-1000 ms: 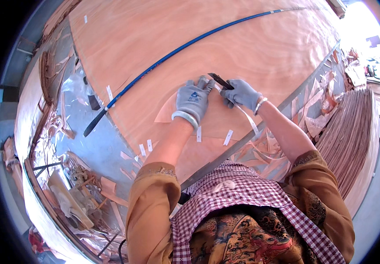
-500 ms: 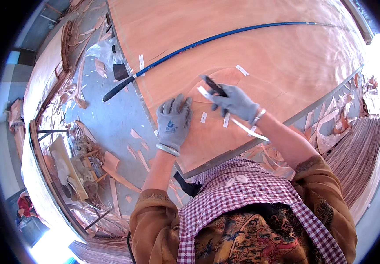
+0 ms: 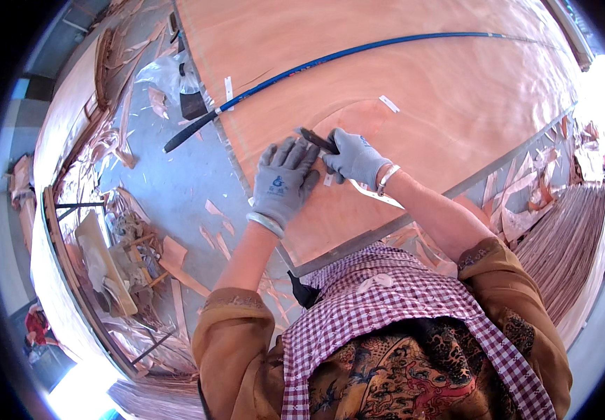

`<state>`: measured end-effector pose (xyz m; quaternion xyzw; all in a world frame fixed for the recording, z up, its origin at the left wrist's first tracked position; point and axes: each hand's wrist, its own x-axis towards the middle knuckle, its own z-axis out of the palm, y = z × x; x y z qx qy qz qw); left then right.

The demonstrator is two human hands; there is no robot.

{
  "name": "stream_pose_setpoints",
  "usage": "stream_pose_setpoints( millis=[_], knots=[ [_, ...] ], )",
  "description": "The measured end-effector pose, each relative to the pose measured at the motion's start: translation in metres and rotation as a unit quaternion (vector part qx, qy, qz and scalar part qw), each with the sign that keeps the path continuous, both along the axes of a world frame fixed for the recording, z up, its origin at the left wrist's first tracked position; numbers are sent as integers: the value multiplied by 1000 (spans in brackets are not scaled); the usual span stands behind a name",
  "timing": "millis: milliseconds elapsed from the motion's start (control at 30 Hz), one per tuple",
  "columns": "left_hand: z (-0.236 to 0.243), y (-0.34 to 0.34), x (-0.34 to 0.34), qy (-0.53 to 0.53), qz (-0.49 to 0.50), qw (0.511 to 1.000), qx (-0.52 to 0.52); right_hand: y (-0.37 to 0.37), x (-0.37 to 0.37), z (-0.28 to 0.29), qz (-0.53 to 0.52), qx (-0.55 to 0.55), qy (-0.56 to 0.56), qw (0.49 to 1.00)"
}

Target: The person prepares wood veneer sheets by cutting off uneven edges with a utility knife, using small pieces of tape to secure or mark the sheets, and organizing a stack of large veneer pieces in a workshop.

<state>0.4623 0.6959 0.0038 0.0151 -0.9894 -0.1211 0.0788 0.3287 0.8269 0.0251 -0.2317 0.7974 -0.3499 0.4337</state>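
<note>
A grey-gloved left hand, my left hand (image 3: 283, 183), lies with fingers stretched on a wide sheet of reddish wood veneer (image 3: 449, 91). Beside its fingertips, my right hand (image 3: 358, 157), also gloved, is closed around a knife (image 3: 318, 141) with a dark body. The knife's tip points left, just over the left fingers. A narrow white tape strip (image 3: 381, 197) trails from below my right hand toward its wrist. A curved outline of a veneer patch shows beyond the hands, with a short white tape piece (image 3: 389, 104) at its far right.
A slim blue rod (image 3: 337, 61) with a black grip lies across the sheet, its grip jutting past the left edge. Veneer scraps (image 3: 183, 266) litter the floor at left. Stacked veneer (image 3: 568, 245) stands at right. Another person (image 3: 38, 324) is far off at lower left.
My right hand has moved left with the knife, bringing it up to my left fingers. My left hand has shifted slightly right and its fingers now lean toward the knife.
</note>
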Motion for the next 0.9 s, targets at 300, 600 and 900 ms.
stream_pose_setpoints(
  millis=[300, 600, 900],
  knots=[
    [-4, -3, 2, -39, -14, 998, -46, 43, 31, 13, 110, -38, -70, 991],
    [-6, 41, -24, 42, -21, 999, -27, 71, -49, 6, -22, -1, -132, 991],
    [-12, 74, -42, 15, -28, 999, 7, 91, -46, 1, -17, 32, -93, 995]
  ],
)
